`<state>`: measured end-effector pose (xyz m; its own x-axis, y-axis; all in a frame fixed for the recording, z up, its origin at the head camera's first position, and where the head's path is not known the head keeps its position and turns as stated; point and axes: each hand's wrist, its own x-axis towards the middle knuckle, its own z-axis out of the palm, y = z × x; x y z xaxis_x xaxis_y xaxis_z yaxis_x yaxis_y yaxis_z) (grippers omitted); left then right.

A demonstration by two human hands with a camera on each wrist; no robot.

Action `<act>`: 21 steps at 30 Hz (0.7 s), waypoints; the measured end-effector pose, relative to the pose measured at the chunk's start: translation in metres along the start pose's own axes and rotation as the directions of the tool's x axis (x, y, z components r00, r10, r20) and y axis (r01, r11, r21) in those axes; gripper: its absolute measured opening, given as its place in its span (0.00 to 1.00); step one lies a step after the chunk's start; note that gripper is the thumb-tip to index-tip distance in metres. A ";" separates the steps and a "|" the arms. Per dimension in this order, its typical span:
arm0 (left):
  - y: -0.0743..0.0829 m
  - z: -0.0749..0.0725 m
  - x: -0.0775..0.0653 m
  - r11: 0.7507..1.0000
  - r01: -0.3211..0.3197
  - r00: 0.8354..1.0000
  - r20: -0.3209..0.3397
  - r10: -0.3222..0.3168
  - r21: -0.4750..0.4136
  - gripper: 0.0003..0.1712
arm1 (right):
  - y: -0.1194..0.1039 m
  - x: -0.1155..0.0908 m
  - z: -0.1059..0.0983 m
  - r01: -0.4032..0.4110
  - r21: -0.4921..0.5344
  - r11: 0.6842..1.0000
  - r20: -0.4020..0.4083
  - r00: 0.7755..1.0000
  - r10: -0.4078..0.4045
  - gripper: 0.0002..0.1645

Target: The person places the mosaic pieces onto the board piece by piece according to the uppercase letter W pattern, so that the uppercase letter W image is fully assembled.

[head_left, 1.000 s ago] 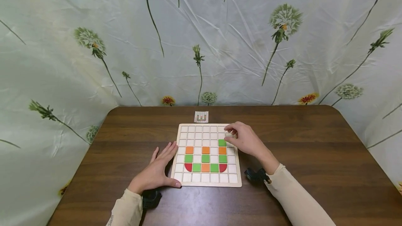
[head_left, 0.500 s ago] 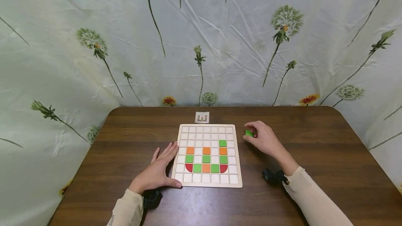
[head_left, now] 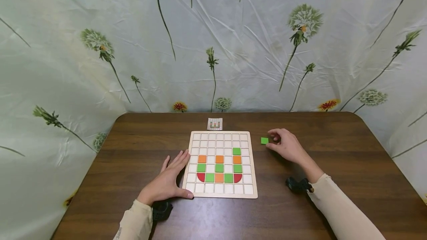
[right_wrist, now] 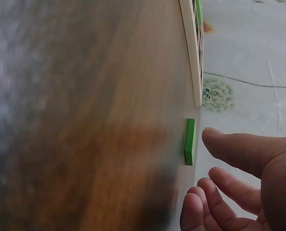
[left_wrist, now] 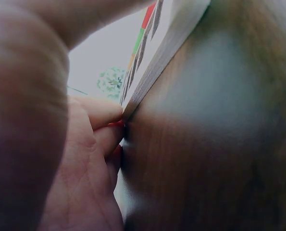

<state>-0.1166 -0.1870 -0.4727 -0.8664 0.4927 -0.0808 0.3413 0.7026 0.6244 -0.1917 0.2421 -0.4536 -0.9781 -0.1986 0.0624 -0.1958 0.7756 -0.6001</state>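
A light wooden grid board [head_left: 190,190] lies on the table with green, orange and red tiles set in its squares. My left hand [head_left: 166,182] rests at its left side, fingers along the edge and thumb at the near left corner. Off the board's far right side, a loose green square tile [head_left: 264,141] lies on the table. Just right of that tile is my right hand [head_left: 287,145], thumb and fingers parted and holding nothing. In the right wrist view a gap shows between the thumb [right_wrist: 234,149] and the green tile [right_wrist: 190,142].
Behind the board lies a small card [head_left: 215,124] printed with a coloured grid pattern. The dark wooden table [head_left: 320,136] reaches back to a pale curtain [head_left: 253,47] with dandelion prints. Each wrist wears a black camera.
My right hand has moved from over the board's right part to the table on the right, set down the green tile and drawn slightly away. My left hand stays in place.
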 end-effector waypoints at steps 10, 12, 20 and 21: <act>0.001 -0.001 0.002 1.000 0.011 1.000 0.003 -0.011 0.009 0.77 | 0.003 0.007 -0.001 -0.013 0.000 1.000 0.052 0.999 0.013 0.24; 0.001 -0.001 0.002 1.000 0.012 1.000 0.004 -0.012 0.010 0.77 | 0.003 0.008 -0.001 -0.007 -0.003 1.000 0.055 0.998 0.007 0.23; 0.001 -0.001 0.000 1.000 0.006 1.000 -0.001 -0.006 0.000 0.76 | 0.005 0.013 -0.001 -0.011 -0.002 1.000 0.093 0.996 0.011 0.22; 0.001 -0.001 0.000 1.000 0.005 1.000 -0.001 -0.005 0.001 0.76 | 0.005 0.013 -0.001 -0.012 -0.002 1.000 0.097 0.995 0.012 0.21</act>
<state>-0.1169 -0.1870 -0.4717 -0.8685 0.4885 -0.0838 0.3369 0.7057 0.6233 -0.2055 0.2434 -0.4552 -0.9690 -0.2462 -0.0228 -0.1839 0.7794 -0.5990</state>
